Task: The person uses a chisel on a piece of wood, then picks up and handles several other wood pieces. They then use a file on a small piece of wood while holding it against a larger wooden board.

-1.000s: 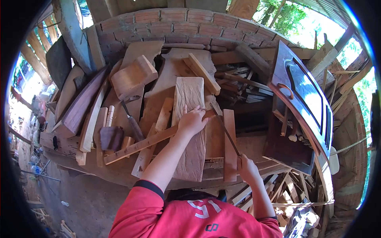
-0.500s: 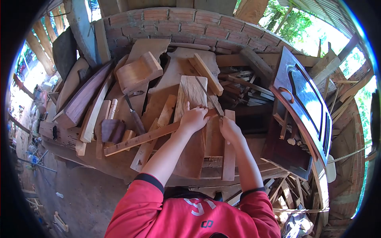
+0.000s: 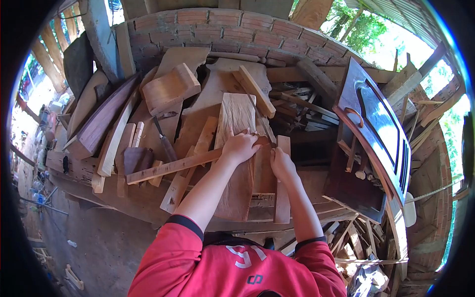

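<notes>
My left hand (image 3: 239, 147) lies over a long narrow wooden strip (image 3: 173, 167), fingers bent round it and pressing it onto a broad pale plank (image 3: 232, 190). The strip slants across the plank, its right end beside my right hand (image 3: 283, 166). That hand is closed on a long thin blade that looks like a hand saw (image 3: 261, 118), seen nearly edge-on. The blade crosses the strip close to its right end and points away from me. Its handle is hidden inside my fist. A short flat board (image 3: 282, 198) lies under my right wrist.
A curved wooden block (image 3: 170, 90), a chisel (image 3: 167, 144) and a dark wood piece (image 3: 138, 161) lie on the left. A glossy dark panel with a handle (image 3: 371, 133) leans on the right. Scrap wood (image 3: 307, 119) is heaped behind, before a brick wall (image 3: 213, 32).
My right hand has drawn slightly toward my body with the saw. My left hand stays on the strip. The whole view has shifted a little.
</notes>
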{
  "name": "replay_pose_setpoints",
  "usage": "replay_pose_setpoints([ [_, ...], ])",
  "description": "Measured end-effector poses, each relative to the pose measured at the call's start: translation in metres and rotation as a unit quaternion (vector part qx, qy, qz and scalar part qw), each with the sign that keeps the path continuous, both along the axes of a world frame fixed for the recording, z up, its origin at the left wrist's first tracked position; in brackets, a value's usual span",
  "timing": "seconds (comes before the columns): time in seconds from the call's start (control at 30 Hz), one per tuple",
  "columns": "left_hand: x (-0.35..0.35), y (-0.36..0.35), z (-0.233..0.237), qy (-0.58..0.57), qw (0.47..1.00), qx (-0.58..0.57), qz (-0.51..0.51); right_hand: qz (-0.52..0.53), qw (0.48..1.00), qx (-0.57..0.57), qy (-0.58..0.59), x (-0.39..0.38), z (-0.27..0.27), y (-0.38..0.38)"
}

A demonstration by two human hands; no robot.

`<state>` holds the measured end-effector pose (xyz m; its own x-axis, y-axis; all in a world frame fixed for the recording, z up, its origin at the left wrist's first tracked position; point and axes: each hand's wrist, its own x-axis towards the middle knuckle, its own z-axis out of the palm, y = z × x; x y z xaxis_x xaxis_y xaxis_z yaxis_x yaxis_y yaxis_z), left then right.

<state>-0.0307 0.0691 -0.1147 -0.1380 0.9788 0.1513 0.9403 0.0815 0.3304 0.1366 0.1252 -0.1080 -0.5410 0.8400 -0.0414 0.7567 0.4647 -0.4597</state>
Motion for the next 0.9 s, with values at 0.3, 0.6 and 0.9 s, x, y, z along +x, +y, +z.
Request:
replay_pose_setpoints([
  [0.3,0.001,0.000,0.006,-0.056,0.998,-0.024,0.035,-0.001,1.000,-0.024,0.017,-0.005,0.003,0.001],
  [0.6,0.001,-0.002,0.010,-0.055,0.998,-0.031,0.017,-0.021,0.998,-0.054,0.003,-0.001,0.006,-0.005],
  [0.9,0.002,-0.003,0.003,-0.045,0.999,0.001,0.016,-0.013,1.000,-0.004,-0.012,-0.002,0.004,-0.008],
])
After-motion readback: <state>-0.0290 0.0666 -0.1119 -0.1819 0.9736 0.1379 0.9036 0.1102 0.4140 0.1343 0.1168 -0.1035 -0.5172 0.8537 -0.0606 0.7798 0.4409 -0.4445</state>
